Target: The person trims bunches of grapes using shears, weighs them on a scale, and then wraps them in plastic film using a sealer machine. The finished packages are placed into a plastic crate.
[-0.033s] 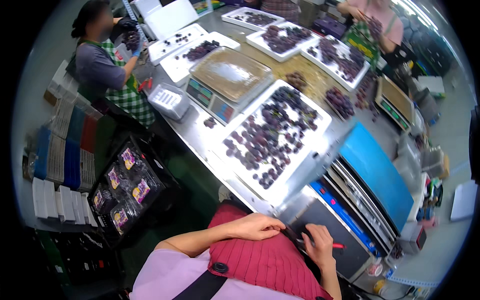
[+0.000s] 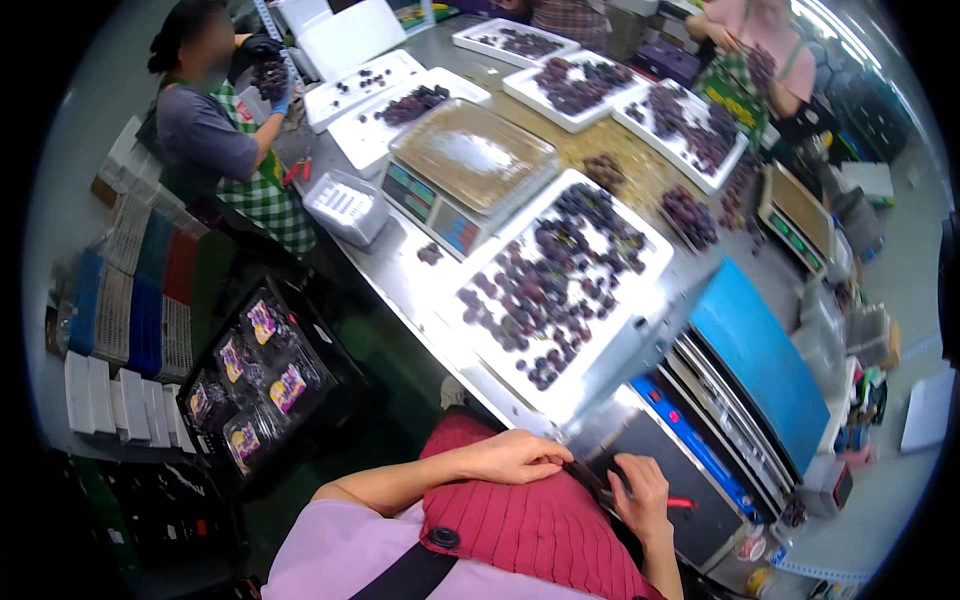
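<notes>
My left hand [image 2: 518, 458] is at my apron front by the near table edge. Its fingers are curled and pressed together, and whatever they hold is hidden. My right hand [image 2: 643, 492] is just right of it, thumb and fingers bent round a tool whose red handle [image 2: 682, 502] sticks out beyond the palm. The tool's working end is hard to make out in the dark gap between the hands. Beyond them is a white foam tray [image 2: 548, 402] with loose dark grapes and small bunches [image 2: 560, 260]. A black plate [image 2: 655, 455] lies beside my right hand.
A blue-lidded wrapping machine [image 2: 760, 350] stands right of the tray. A weighing scale [image 2: 470, 155] and clear plastic boxes [image 2: 345, 208] are to the left. More grape trays [image 2: 680, 130] lie farther back. Two people handle grapes. A black crate [image 2: 265, 370] of packs stands lower left.
The view has shifted slightly, so the table and trays appear a little lower and farther right. Both hands keep nearly the same pose.
</notes>
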`<state>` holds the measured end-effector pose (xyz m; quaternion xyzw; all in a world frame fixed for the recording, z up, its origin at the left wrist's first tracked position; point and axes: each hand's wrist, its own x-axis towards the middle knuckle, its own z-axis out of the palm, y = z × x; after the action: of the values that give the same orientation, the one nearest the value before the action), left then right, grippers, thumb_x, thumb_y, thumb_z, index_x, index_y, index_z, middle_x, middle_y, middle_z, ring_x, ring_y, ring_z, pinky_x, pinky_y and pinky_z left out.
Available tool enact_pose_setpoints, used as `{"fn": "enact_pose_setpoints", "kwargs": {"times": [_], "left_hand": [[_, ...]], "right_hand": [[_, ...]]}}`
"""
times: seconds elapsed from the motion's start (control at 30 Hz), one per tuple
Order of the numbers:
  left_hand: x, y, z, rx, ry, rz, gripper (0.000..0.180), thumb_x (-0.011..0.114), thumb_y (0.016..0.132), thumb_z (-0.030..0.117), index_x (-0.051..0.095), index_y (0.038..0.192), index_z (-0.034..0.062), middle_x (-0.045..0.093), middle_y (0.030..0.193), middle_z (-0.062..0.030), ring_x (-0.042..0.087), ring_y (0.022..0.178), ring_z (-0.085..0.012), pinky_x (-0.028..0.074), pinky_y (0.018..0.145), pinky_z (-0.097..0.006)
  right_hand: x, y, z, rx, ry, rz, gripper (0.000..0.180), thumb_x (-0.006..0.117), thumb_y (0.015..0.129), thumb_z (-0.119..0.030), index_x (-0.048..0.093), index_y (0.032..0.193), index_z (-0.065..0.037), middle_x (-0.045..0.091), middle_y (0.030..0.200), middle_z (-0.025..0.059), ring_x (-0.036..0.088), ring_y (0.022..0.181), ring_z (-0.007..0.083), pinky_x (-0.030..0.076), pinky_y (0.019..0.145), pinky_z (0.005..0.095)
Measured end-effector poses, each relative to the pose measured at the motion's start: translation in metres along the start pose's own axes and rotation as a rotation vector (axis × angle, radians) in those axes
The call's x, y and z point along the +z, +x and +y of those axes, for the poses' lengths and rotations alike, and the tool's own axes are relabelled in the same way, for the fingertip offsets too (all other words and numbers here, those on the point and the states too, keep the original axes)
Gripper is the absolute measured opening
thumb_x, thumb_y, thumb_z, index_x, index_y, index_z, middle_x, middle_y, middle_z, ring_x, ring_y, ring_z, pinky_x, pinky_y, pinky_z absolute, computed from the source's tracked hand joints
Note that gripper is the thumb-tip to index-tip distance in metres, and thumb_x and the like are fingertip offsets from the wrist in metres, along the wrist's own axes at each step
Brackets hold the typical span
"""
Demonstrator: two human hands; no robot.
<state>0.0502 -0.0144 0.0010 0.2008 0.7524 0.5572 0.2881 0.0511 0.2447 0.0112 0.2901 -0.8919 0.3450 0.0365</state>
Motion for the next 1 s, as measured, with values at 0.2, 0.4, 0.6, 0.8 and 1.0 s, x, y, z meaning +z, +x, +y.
{"fn": "enact_pose_setpoints", "kwargs": {"times": [0.2, 0.4, 0.6, 0.8, 1.0], "left_hand": [[-0.120, -0.039, -0.034, -0.072, 0.031, 0.057, 0.032, 0.055, 0.088, 0.018, 0.058, 0.117, 0.0037, 0.066, 0.100, -0.0150, 0.065, 0.091, -0.0267, 0.050, 0.080, -0.034], [-0.249, -0.071, -0.094, -0.080, 0.171, 0.215, 0.029, 0.055, 0.089, 0.020, 0.061, 0.112, 0.0043, 0.067, 0.100, -0.0141, 0.066, 0.090, -0.0263, 0.051, 0.080, -0.032], [-0.383, -0.099, -0.125, -0.303, 0.268, 0.715, 0.022, 0.061, 0.085, 0.021, 0.066, 0.097, 0.0024, 0.067, 0.087, -0.0127, 0.065, 0.079, -0.0273, 0.050, 0.068, -0.035], [-0.424, -0.107, -0.181, -0.520, 0.749, 0.968, 0.019, 0.067, 0.078, 0.022, 0.069, 0.078, 0.0039, 0.064, 0.070, -0.0124, 0.061, 0.070, -0.0322, 0.048, 0.063, -0.043], [-0.414, -0.103, -0.194, -0.476, 0.795, 1.072, 0.015, 0.065, 0.079, 0.019, 0.068, 0.077, 0.0040, 0.063, 0.074, -0.0120, 0.060, 0.076, -0.0312, 0.048, 0.065, -0.042]], "right_hand": [[0.060, 0.090, -0.032, 0.044, -0.043, -0.026, 0.025, 0.068, 0.071, 0.001, 0.061, 0.095, 0.001, 0.063, 0.090, 0.0147, 0.060, 0.082, 0.0327, 0.049, 0.072, 0.0380], [0.131, 0.160, -0.070, 0.085, 0.017, -0.013, 0.022, 0.069, 0.070, 0.002, 0.062, 0.091, 0.000, 0.064, 0.085, 0.0141, 0.060, 0.076, 0.0321, 0.049, 0.068, 0.0379], [0.174, 0.197, -0.093, 0.141, 0.015, -0.094, 0.021, 0.069, 0.072, 0.001, 0.063, 0.092, 0.000, 0.064, 0.084, 0.0144, 0.061, 0.074, 0.0320, 0.049, 0.066, 0.0383], [0.185, 0.232, -0.098, 0.177, -0.030, -0.145, 0.022, 0.068, 0.072, 0.002, 0.063, 0.094, 0.002, 0.064, 0.084, 0.0158, 0.061, 0.076, 0.0330, 0.049, 0.067, 0.0387], [0.189, 0.259, -0.094, 0.157, -0.063, -0.197, 0.022, 0.068, 0.072, 0.002, 0.063, 0.094, 0.001, 0.064, 0.085, 0.0161, 0.061, 0.077, 0.0327, 0.049, 0.068, 0.0387]]}}
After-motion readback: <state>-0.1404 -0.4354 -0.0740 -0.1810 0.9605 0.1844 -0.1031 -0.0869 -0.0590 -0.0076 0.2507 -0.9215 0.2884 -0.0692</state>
